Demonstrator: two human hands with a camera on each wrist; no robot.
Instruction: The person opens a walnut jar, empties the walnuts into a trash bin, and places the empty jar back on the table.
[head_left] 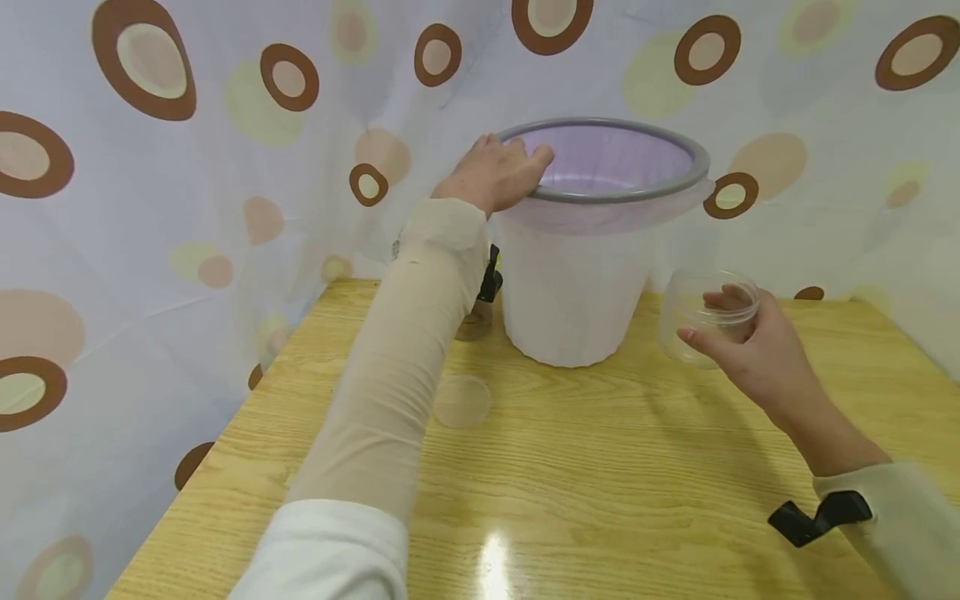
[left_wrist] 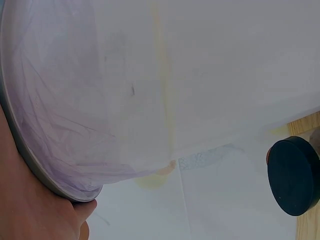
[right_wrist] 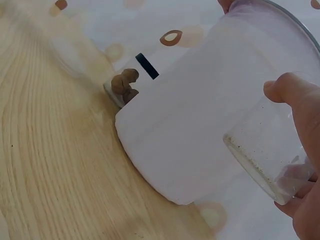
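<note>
A white trash bin [head_left: 573, 292] stands upright on the table, with a grey rim ring [head_left: 600, 197] and a thin purple bag [head_left: 600, 158] lining it. At the rim's left side, my left hand [head_left: 497, 172] grips the ring, thumb over the inside edge. My right hand [head_left: 757, 358] holds a clear plastic jar [right_wrist: 255, 137] without a lid, just right of the bin and above the table. Small dark specks cling near the jar's base in the right wrist view. A clear round lid [head_left: 462, 401] lies flat in front of the bin.
Left of the bin, partly behind my left forearm, stands a clear jar with a dark lid [left_wrist: 294, 176] and brown walnut-like lumps [right_wrist: 124, 84] inside. The wooden table [head_left: 585, 467] meets a patterned curtain [head_left: 300, 208] at the back and left.
</note>
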